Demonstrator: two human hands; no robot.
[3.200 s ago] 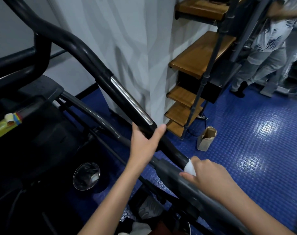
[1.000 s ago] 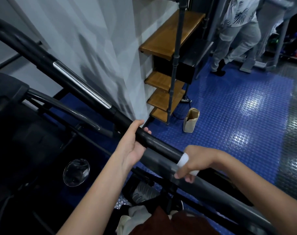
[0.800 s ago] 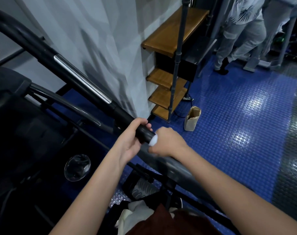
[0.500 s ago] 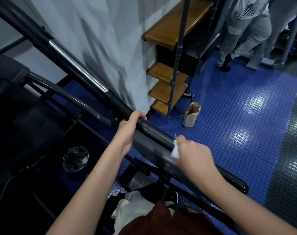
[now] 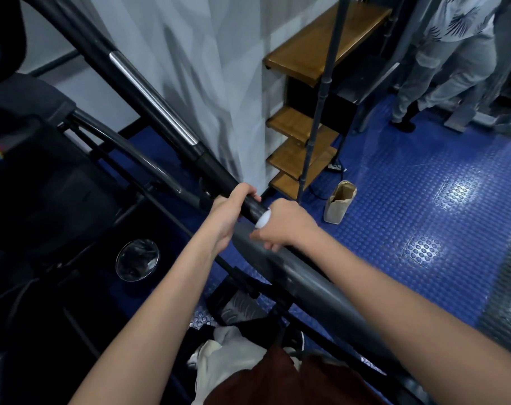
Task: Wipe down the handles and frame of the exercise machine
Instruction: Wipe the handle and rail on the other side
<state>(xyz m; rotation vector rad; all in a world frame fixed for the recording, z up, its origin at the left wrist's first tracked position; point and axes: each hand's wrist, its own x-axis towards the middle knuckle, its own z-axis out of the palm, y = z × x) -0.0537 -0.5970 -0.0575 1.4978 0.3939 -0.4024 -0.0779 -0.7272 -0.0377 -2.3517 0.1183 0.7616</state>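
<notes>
the exercise machine's black handle bar runs from upper left down to lower right. at centre, the left hand curls around it; just beside, the right hand pinches a white wipe against the bar.

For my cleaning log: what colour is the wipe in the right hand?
White wipe, held by the right hand; head view.

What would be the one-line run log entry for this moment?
step: wiping machine bar | left hand: grips black bar | right hand: holds white wipe on bar | wipe position: beside left hand
</notes>
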